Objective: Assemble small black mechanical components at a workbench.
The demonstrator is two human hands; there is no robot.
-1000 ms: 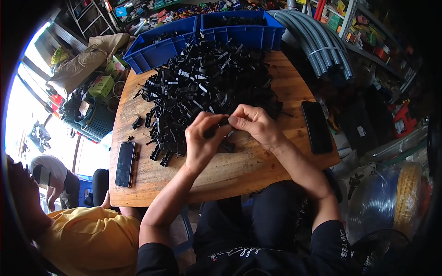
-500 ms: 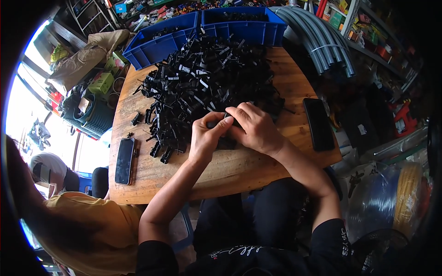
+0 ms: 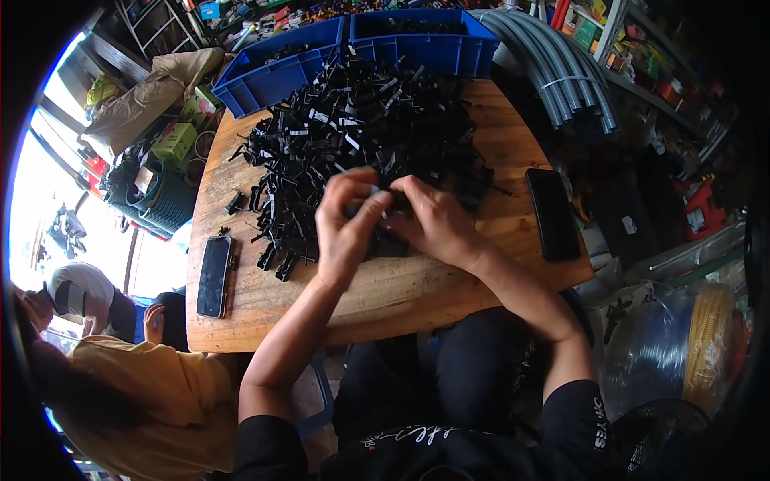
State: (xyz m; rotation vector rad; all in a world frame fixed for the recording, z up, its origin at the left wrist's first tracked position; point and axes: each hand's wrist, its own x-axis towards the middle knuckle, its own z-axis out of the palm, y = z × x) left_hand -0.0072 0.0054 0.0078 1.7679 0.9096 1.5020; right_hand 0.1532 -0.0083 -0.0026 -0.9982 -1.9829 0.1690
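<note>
Two hands, left hand (image 3: pixel 346 226) and right hand (image 3: pixel 433 222), pinch one small black plastic clip (image 3: pixel 378 210) that is probably light, stiff, best gripped by its ends, above the black clip heap (image 3: pixel 361 128).

Black plastic clips (image 3: pixel 361 128) heaped on light-brown wooden table (image 3: pixel 401 297). Blue bins (image 3: pixel 281 72) behind. Black phones (image 3: pixel 214 276). Grey corrugated hoses (image 3: pixel 561 72). Neighbour's yellow shirt (image 3: pixel 160 401).

Small black plastic clip (image 3: pixel 383 210) pinched between fingertips
</note>
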